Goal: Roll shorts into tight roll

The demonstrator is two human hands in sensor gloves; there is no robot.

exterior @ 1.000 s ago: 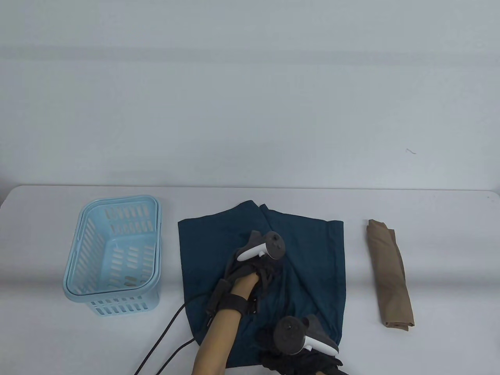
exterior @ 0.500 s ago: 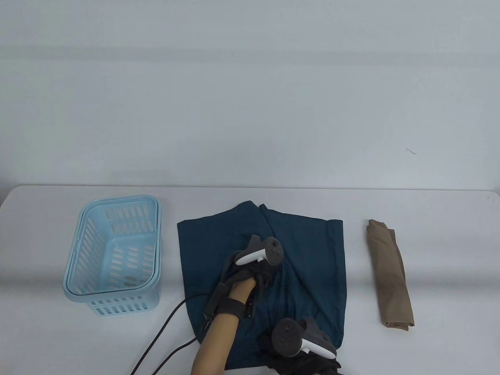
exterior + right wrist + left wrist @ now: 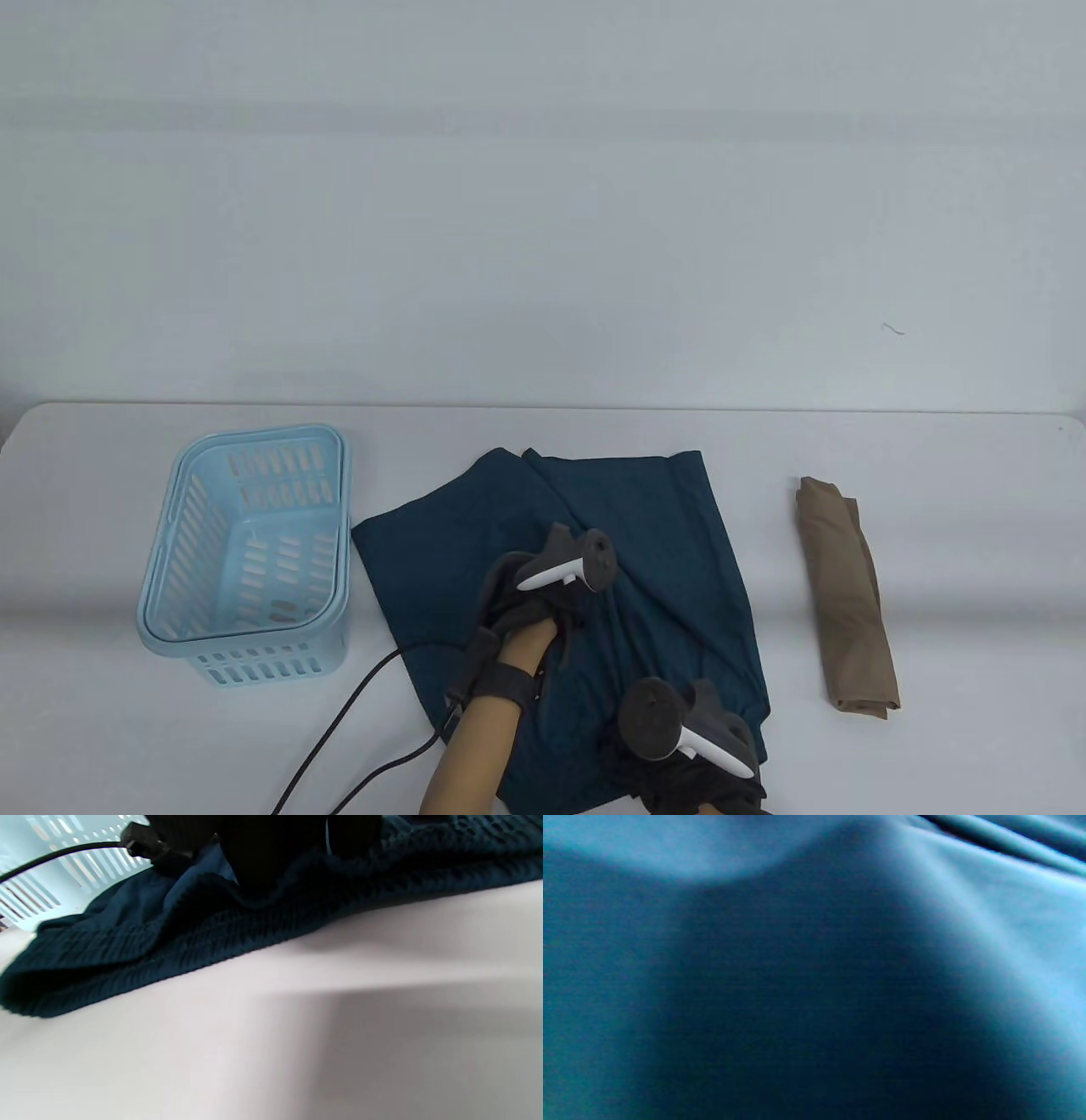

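Dark teal shorts (image 3: pixel 670 543) lie spread flat at the table's near middle, turned a little askew. My left hand (image 3: pixel 543 594) rests on the middle of the shorts; its fingers are hidden under the tracker. The left wrist view shows only teal fabric (image 3: pixel 814 984) up close. My right hand (image 3: pixel 679 747) is at the shorts' near right corner. In the right wrist view its dark fingers (image 3: pixel 263 849) grip the ribbed waistband (image 3: pixel 212 921), which bunches up off the table (image 3: pixel 297 1027).
A light blue slotted basket (image 3: pixel 254 441) stands left of the shorts, almost touching them. A rolled brown garment (image 3: pixel 848 594) lies to the right. Black cables (image 3: pixel 339 722) trail from my left wrist to the near edge.
The shorts have swung counter-clockwise: the far edge moved left toward the basket, the near right corner moved right with my right hand. My left hand stayed nearly in place.
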